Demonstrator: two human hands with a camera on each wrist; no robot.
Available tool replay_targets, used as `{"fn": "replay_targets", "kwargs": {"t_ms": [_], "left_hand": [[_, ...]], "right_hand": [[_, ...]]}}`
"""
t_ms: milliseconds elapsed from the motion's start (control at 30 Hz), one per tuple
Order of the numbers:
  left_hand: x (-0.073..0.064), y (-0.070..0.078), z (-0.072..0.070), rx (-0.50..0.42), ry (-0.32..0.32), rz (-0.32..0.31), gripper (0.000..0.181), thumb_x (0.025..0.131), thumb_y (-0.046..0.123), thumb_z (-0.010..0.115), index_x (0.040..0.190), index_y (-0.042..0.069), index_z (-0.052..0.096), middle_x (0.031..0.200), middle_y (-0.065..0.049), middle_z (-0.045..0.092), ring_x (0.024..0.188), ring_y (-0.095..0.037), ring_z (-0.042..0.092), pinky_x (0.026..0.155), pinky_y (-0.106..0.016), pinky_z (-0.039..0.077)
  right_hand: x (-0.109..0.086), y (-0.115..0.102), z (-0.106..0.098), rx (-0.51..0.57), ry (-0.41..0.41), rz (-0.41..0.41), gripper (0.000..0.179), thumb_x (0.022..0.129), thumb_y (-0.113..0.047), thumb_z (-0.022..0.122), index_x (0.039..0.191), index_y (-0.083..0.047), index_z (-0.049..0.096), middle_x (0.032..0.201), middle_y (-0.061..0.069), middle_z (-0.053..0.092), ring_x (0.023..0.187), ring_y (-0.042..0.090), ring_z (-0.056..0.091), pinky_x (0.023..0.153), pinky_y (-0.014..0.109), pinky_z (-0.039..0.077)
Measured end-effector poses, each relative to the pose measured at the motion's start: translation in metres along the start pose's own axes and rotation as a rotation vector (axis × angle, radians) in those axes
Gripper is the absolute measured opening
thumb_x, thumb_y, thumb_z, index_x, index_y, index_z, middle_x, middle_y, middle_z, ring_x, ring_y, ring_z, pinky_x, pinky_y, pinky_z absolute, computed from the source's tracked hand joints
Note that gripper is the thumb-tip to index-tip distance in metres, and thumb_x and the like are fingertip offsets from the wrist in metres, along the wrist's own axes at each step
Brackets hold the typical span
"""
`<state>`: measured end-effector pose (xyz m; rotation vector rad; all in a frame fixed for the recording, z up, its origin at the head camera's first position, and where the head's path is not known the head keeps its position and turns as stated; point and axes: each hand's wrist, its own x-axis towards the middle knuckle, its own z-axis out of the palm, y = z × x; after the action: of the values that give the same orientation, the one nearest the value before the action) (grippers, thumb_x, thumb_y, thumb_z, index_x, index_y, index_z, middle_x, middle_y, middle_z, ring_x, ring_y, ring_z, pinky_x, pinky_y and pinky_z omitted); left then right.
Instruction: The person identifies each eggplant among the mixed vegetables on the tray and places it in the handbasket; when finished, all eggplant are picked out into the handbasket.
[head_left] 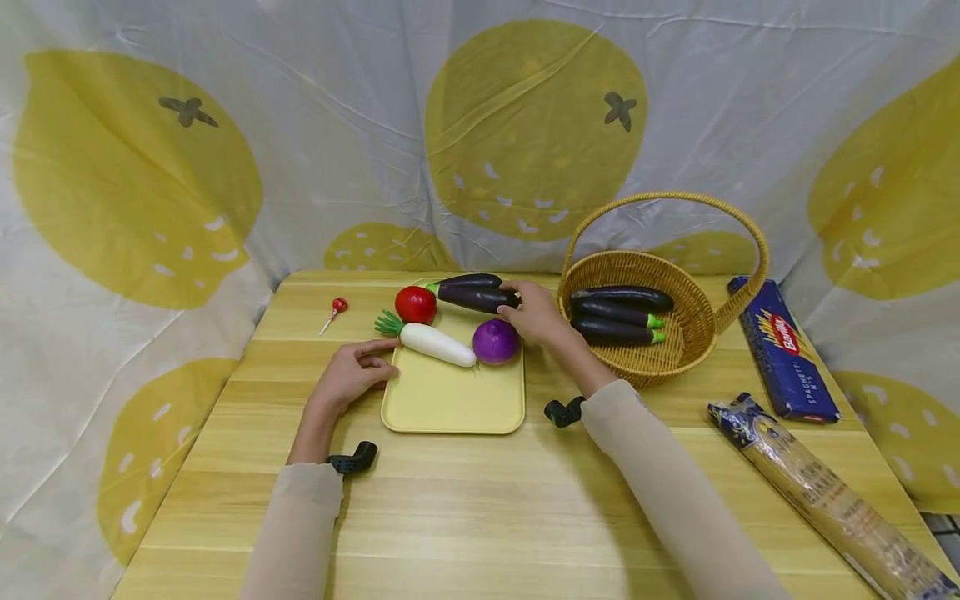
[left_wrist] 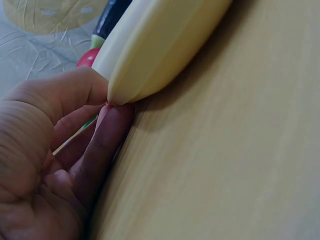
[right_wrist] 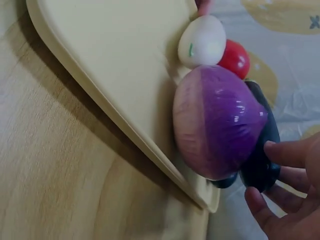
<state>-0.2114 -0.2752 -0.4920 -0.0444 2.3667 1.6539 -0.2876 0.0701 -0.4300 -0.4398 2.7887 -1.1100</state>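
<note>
My left hand pinches the left rim of a yellow tray between thumb and fingers. On the tray's far side, my right hand grips the blunt end of a dark eggplant, with fingers on either side of it. A second eggplant lies just behind. Left of them sits a red tomato. A white radish with green leaves stretches across the tray's middle, its tip near a purple onion. In the right wrist view the onion partly covers the eggplants.
A wicker basket with a tall handle holds several eggplants at the right. Beyond it lie a blue spaghetti box and a long pasta packet. A red lollipop rests at the left. A lemon-print cloth hangs behind.
</note>
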Motion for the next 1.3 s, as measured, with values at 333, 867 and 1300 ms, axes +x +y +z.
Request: {"fn": "replay_targets", "kwargs": {"t_ms": [333,867,1300], "left_hand": [[0.001,-0.001,0.002,-0.020,0.001,0.008,0.057,0.088,0.009,0.081,0.142,0.011,0.063,0.086,-0.005,0.074,0.077,-0.011,0.067,0.071,-0.025,0.061],[-0.003,0.003,-0.001,-0.012,-0.005,-0.014,0.059,0.090,0.011,0.081,0.145,0.015,0.061,0.088,-0.005,0.074,0.072,-0.010,0.066,0.070,-0.026,0.061],[-0.001,0.002,-0.001,-0.025,-0.008,-0.026,0.059,0.090,0.011,0.081,0.145,0.016,0.061,0.089,-0.006,0.074,0.075,-0.011,0.066,0.071,-0.026,0.061]], "right_hand": [[-0.029,0.000,-0.031,0.059,0.016,-0.107,0.046,0.101,-0.020,0.067,0.144,-0.008,0.059,0.142,0.015,0.061,0.108,0.034,0.065,0.095,0.046,0.055],[-0.097,0.031,-0.088,0.070,0.033,-0.091,0.047,0.103,-0.029,0.065,0.148,-0.017,0.055,0.141,0.012,0.056,0.118,0.035,0.061,0.099,0.051,0.052],[-0.145,0.091,-0.126,0.032,0.093,-0.015,0.048,0.104,-0.028,0.064,0.148,-0.012,0.054,0.137,0.017,0.057,0.119,0.037,0.056,0.103,0.058,0.049]]}}
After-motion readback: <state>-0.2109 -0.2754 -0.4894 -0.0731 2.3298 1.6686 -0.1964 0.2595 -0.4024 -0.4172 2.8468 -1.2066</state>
